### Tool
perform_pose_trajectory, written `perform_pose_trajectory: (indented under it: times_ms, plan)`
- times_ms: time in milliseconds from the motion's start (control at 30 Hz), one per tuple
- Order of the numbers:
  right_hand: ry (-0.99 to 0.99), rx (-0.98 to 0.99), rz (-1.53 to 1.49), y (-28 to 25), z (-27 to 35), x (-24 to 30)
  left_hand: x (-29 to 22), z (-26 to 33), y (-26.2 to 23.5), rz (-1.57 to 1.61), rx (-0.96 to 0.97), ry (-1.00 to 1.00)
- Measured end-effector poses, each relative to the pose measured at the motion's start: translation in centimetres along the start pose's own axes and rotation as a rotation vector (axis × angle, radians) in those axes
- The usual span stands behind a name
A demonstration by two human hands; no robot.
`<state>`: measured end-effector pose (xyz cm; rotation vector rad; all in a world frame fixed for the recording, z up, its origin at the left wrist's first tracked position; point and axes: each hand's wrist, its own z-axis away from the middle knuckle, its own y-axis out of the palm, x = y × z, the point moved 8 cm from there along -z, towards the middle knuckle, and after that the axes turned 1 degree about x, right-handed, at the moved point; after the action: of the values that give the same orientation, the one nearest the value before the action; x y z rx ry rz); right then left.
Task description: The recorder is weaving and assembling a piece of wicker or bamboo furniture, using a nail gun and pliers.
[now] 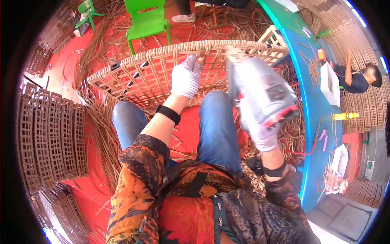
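A woven rattan basket frame point(162, 51) with an open lattice rests tilted across my knees, its thick wrapped rim toward the far side. My left hand point(186, 79), in a white glove, is closed around the rim near its middle. In my gloved right hand point(263, 137) is a grey and red power tool point(262, 89), which looks like a staple gun. Motion blurs it. Its nose comes up to the rim to the right of my left hand; whether it touches cannot be made out. Dark metal framing shows at the basket's left end.
To the right runs a long blue table point(310, 122) with white trays, a yellow bottle point(345, 116) and strip scraps. A person point(357, 77) sits beyond it. Green chairs point(146, 18) stand ahead. Stacked woven panels point(53, 138) and loose strips point(97, 138) lie left on the red floor.
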<state>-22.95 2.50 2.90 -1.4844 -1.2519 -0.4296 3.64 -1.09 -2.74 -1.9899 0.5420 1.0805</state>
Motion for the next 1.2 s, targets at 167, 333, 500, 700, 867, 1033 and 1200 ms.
perform_pose_trajectory:
  times_ms: [167, 333, 500, 700, 867, 1033, 1200]
  plan:
    - [-0.165, 0.049, -0.022, 6.4, -0.9, 1.1, 0.8, -0.2, 0.8, 0.241, 0.009, 0.068]
    - [-0.192, 0.069, 0.085, 8.0, -1.8, 1.4, 0.5, 0.2, 0.4, 0.13, -0.007, 0.096]
    - [-0.231, -0.013, 0.173, 7.9, -1.4, 1.0, -0.6, 0.6, -0.2, 0.041, -0.024, 0.145]
    - [-0.282, 0.068, 0.198, 8.7, -1.2, 0.8, -0.4, 0.5, -0.2, 0.137, 0.017, 0.067]
    - [-0.292, -0.01, 0.107, 8.7, -1.3, 1.4, -2.8, 0.9, -1.7, -0.16, 0.038, 0.203]
    - [-0.019, 0.149, -0.158, 10.1, -1.3, -0.6, -6.1, 0.8, -3.6, -0.568, 0.077, 0.404]
    - [-0.125, 0.064, -0.069, 9.7, -1.6, 0.4, -9.5, 1.1, -5.6, -0.697, -0.027, 0.722]
